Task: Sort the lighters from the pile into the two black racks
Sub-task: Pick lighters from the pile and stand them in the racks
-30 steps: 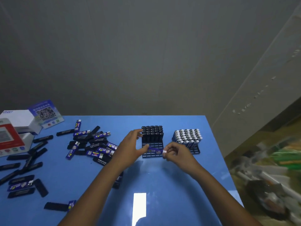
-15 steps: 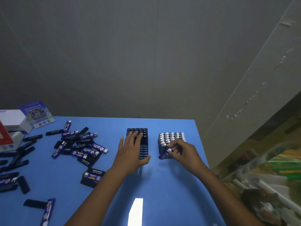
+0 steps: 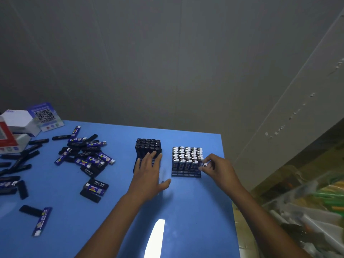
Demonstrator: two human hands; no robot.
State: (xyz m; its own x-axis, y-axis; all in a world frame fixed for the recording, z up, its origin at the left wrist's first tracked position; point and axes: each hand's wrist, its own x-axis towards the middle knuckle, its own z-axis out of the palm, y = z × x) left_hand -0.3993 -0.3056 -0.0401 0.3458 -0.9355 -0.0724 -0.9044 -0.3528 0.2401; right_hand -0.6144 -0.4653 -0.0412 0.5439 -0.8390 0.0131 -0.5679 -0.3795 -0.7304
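Note:
Two black racks stand side by side on the blue table (image 3: 186, 211). The left rack (image 3: 148, 147) holds black lighters; my left hand (image 3: 150, 174) lies flat over its near rows, fingers spread, holding nothing. The right rack (image 3: 186, 174) is filled with silver-topped blue lighters. My right hand (image 3: 216, 167) pinches a blue lighter (image 3: 202, 163) upright at that rack's near right corner. A pile of black and blue lighters (image 3: 87, 155) lies loose to the left.
More lighters (image 3: 41, 219) are scattered at the table's near left and along the left edge (image 3: 16, 161). White and red boxes (image 3: 14, 129) and a QR-code card (image 3: 45, 116) stand at the far left. The table's right edge drops off beside the right rack.
My right hand carried the blue lighter from between the racks to the right rack's near right corner and stood it upright. My left hand let go and settled flat on the left rack.

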